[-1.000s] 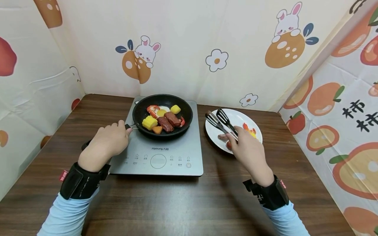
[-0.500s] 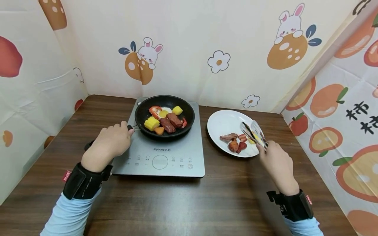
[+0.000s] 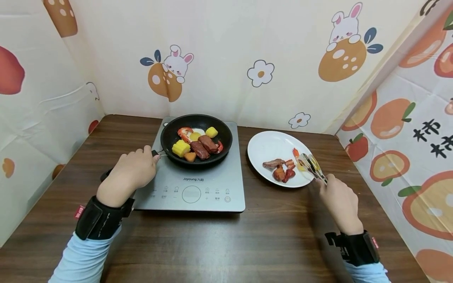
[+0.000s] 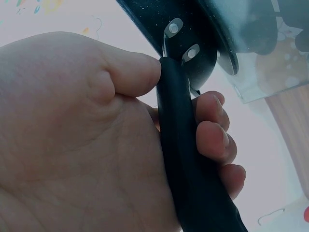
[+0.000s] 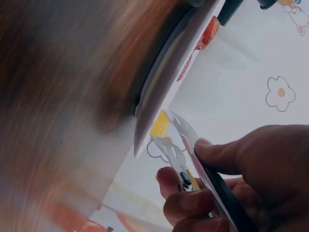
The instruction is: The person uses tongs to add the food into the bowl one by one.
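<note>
My left hand (image 3: 132,171) grips the black pan handle (image 4: 186,159). The black frying pan (image 3: 170,135) sits on a grey induction cooker (image 3: 192,188) and holds corn, sausage pieces, red pepper and a fried egg. My right hand (image 3: 339,200) holds metal tongs (image 3: 311,166) with black grips (image 5: 224,195). Their tips lie over the right rim of a white plate (image 3: 265,145). The plate (image 5: 164,82) carries meat pieces, red bits and a yellow piece beside the tong tips.
A dark wooden table (image 3: 212,243) carries everything. Patterned cloth walls (image 3: 247,47) with rabbits and fruit close in the back and both sides. The right wall (image 3: 407,137) stands close to the plate.
My right hand has carried the tongs from the plate's left side across to its right rim, drawing back toward me. The left hand has stayed on the pan handle.
</note>
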Demonstrator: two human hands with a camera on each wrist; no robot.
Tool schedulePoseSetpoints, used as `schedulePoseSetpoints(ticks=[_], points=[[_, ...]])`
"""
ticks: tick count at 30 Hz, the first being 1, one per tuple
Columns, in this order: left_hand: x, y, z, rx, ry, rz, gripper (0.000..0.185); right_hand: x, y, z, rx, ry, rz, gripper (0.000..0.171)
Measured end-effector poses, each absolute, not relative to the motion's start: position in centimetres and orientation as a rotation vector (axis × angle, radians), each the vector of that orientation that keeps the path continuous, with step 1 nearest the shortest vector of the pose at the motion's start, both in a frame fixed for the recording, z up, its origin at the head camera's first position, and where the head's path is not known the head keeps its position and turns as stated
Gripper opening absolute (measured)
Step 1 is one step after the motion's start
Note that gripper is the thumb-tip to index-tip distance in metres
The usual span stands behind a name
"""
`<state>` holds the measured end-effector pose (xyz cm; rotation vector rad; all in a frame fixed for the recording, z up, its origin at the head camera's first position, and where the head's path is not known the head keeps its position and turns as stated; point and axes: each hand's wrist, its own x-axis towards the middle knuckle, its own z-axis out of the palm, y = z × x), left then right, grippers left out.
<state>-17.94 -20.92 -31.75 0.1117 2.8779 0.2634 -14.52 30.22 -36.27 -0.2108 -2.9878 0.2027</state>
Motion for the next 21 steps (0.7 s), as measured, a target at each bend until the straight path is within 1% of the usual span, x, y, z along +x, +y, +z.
schedulePoseSetpoints(ticks=[13, 21], points=[[-17.87, -20.99, -31.58, 0.112, 2.892, 0.274, 0.047, -13.94, 30.66, -36.06, -0.189, -2.963, 0.227, 0.033], [-17.69, -20.90, -31.67, 0.119, 2.897, 0.263, 0.048, -13.61, 30.60, -35.81, -0.254, -3.012, 0.310, 0.037]])
